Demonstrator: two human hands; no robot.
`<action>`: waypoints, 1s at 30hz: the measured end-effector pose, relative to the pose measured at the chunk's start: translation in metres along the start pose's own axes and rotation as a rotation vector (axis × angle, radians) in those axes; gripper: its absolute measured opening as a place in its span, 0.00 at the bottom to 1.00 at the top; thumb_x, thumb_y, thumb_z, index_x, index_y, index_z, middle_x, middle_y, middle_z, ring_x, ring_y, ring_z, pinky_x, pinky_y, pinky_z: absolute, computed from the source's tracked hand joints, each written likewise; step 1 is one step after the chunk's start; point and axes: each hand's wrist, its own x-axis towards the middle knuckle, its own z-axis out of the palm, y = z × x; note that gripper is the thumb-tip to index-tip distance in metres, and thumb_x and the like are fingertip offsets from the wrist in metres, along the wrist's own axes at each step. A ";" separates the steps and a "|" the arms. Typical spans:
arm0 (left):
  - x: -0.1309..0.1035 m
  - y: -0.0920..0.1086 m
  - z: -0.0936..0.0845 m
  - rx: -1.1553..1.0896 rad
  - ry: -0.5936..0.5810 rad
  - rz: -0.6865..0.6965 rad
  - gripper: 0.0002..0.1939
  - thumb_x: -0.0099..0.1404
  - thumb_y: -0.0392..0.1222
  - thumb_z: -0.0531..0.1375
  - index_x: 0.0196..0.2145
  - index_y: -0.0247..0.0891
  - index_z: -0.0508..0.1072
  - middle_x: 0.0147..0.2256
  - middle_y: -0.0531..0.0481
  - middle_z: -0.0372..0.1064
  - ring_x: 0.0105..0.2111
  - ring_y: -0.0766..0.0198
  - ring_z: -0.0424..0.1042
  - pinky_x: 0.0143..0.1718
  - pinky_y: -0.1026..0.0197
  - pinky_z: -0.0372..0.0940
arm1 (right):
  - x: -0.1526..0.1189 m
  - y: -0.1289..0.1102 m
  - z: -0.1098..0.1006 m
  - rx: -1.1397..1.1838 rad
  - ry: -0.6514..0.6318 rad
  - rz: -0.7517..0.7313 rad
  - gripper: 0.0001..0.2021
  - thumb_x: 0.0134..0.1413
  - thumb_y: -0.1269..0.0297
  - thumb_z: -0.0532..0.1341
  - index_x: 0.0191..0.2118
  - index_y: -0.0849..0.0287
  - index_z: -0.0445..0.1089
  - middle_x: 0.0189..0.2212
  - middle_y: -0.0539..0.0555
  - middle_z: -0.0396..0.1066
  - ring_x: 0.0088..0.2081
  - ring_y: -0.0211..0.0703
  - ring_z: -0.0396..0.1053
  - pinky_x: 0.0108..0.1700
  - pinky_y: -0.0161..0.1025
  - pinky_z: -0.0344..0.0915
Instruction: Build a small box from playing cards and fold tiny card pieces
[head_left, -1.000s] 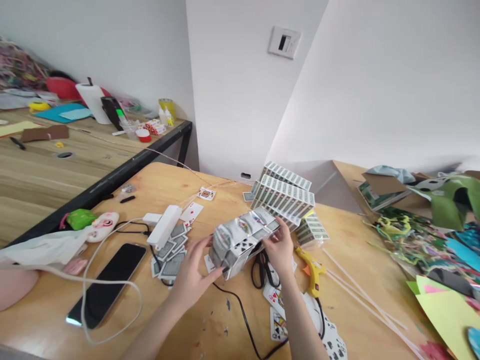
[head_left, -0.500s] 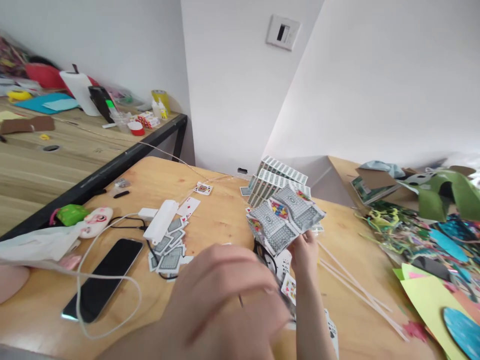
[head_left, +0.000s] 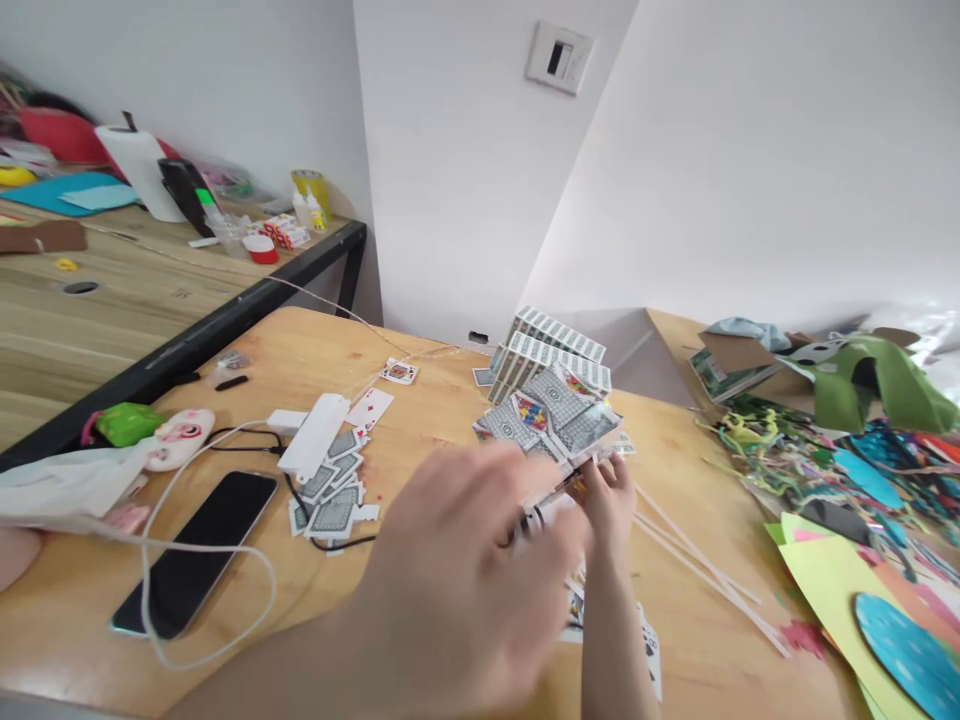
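At the centre front my left hand (head_left: pixel 472 570) is smeared by motion. Its fingers are bent toward the thumb, and whether something is between them cannot be made out. My right hand (head_left: pixel 609 500), farther right, grips the lower edge of a piece made of folded playing cards (head_left: pixel 559 415), patterned grey backs up, with coloured card faces showing at the folds. Just behind that piece stands a block of folded cards (head_left: pixel 555 345) in two ridged rows. Loose playing cards (head_left: pixel 649 650) lie under my right forearm, partly hidden.
Left on the table are a pile of cards (head_left: pixel 334 505), a white box-like adapter (head_left: pixel 315 437), a phone (head_left: pixel 199 555) and looping white cable. Thin white sticks (head_left: pixel 712 570) lie right, near coloured paper (head_left: pixel 832 590) and craft scraps. A second table (head_left: pixel 142 300) adjoins at left.
My left hand has shifted and its fingers have parted more from the thumb. My right hand still holds the card piece, which now sits slightly left in view. The view has swung slightly.
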 end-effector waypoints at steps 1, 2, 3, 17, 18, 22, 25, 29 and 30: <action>0.017 -0.003 0.002 0.081 -0.015 0.088 0.19 0.56 0.46 0.56 0.47 0.49 0.67 0.51 0.49 0.63 0.55 0.47 0.58 0.54 0.39 0.57 | -0.001 0.001 0.000 -0.013 0.009 -0.012 0.26 0.34 0.57 0.67 0.44 0.55 0.64 0.30 0.48 0.70 0.25 0.37 0.69 0.24 0.33 0.67; 0.031 -0.009 0.005 0.158 -0.001 0.132 0.22 0.56 0.45 0.57 0.50 0.45 0.65 0.54 0.46 0.59 0.57 0.46 0.55 0.56 0.38 0.53 | -0.002 0.002 0.001 -0.025 0.013 -0.026 0.28 0.33 0.58 0.67 0.45 0.55 0.64 0.30 0.48 0.70 0.25 0.37 0.69 0.24 0.32 0.66; 0.040 -0.017 0.009 0.211 0.016 0.143 0.27 0.55 0.46 0.58 0.53 0.41 0.62 0.57 0.43 0.55 0.58 0.45 0.52 0.57 0.38 0.51 | -0.002 0.003 0.001 -0.035 0.014 -0.044 0.29 0.32 0.58 0.67 0.46 0.55 0.64 0.31 0.49 0.71 0.26 0.37 0.69 0.24 0.32 0.66; 0.032 -0.139 0.061 -0.671 0.213 -0.300 0.36 0.52 0.41 0.62 0.58 0.42 0.56 0.59 0.46 0.54 0.59 0.52 0.53 0.59 0.52 0.50 | -0.016 0.027 0.012 -0.029 -0.235 -0.215 0.38 0.45 0.52 0.62 0.61 0.54 0.49 0.56 0.60 0.61 0.54 0.51 0.62 0.51 0.48 0.62; 0.031 -0.149 0.065 -0.795 0.250 -0.347 0.35 0.52 0.41 0.62 0.57 0.42 0.58 0.57 0.46 0.58 0.58 0.52 0.55 0.58 0.52 0.52 | -0.017 0.032 0.016 -0.023 -0.269 -0.235 0.36 0.48 0.51 0.59 0.61 0.52 0.49 0.58 0.58 0.58 0.57 0.50 0.59 0.53 0.49 0.59; 0.022 -0.177 0.079 -1.111 0.366 -0.461 0.30 0.52 0.43 0.60 0.54 0.41 0.64 0.53 0.47 0.65 0.56 0.52 0.60 0.55 0.51 0.56 | -0.020 0.058 0.033 0.015 -0.400 -0.270 0.32 0.53 0.49 0.53 0.63 0.48 0.46 0.63 0.51 0.48 0.62 0.46 0.49 0.58 0.47 0.53; 0.014 -0.186 0.081 -1.148 0.442 -0.488 0.29 0.53 0.46 0.60 0.54 0.41 0.65 0.52 0.48 0.65 0.54 0.53 0.62 0.54 0.52 0.59 | -0.024 0.070 0.041 -0.047 -0.391 -0.278 0.32 0.54 0.49 0.52 0.63 0.50 0.47 0.63 0.50 0.47 0.63 0.45 0.47 0.60 0.47 0.49; 0.006 -0.189 0.073 -1.052 0.417 -0.417 0.29 0.55 0.45 0.59 0.55 0.41 0.63 0.53 0.48 0.65 0.57 0.54 0.59 0.55 0.53 0.57 | -0.031 0.076 0.040 -0.106 -0.372 -0.274 0.30 0.55 0.47 0.50 0.62 0.50 0.49 0.62 0.50 0.50 0.64 0.45 0.43 0.62 0.47 0.44; 0.005 -0.190 0.071 -1.011 0.409 -0.404 0.29 0.56 0.45 0.59 0.55 0.41 0.63 0.53 0.48 0.65 0.57 0.54 0.58 0.56 0.53 0.57 | -0.032 0.077 0.039 -0.114 -0.370 -0.270 0.30 0.55 0.47 0.50 0.62 0.50 0.50 0.62 0.49 0.51 0.64 0.44 0.42 0.62 0.47 0.43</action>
